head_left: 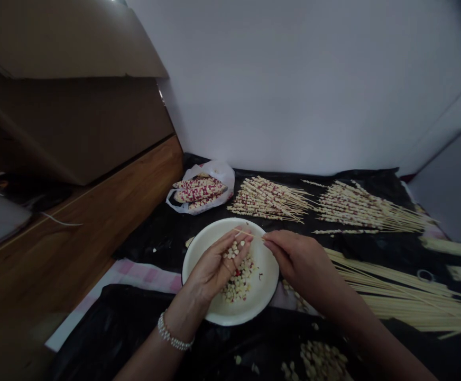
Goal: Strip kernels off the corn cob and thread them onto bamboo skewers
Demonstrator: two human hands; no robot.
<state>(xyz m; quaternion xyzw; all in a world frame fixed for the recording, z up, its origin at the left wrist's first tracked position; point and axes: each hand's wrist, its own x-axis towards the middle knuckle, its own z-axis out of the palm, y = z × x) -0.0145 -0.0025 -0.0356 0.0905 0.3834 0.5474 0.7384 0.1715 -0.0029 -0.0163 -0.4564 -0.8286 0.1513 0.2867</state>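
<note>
My left hand [214, 264] is cupped palm up over a white bowl [268, 296], holding several pale corn kernels [236, 250] in its palm. A thin wooden skewer [249, 233] runs level above these kernels, its tip near my left fingertips. Thumb and fingers of my right hand [294, 254] pinch the skewer's other end at the bowl's right rim. Below the hands, loose cream kernels with a few dark red ones [236, 288] lie in the bowl. Whether a kernel is threaded on the skewer cannot be made out.
Behind the bowl are speckled corn cobs [201, 190] in a plastic bag and two piles of kernel-threaded skewers [268, 198]. Bare skewers [408, 301] lie at right, with more kernels [321, 360] in front. A cardboard box [75, 116] stands at left; a white wall [294, 84] rises behind.
</note>
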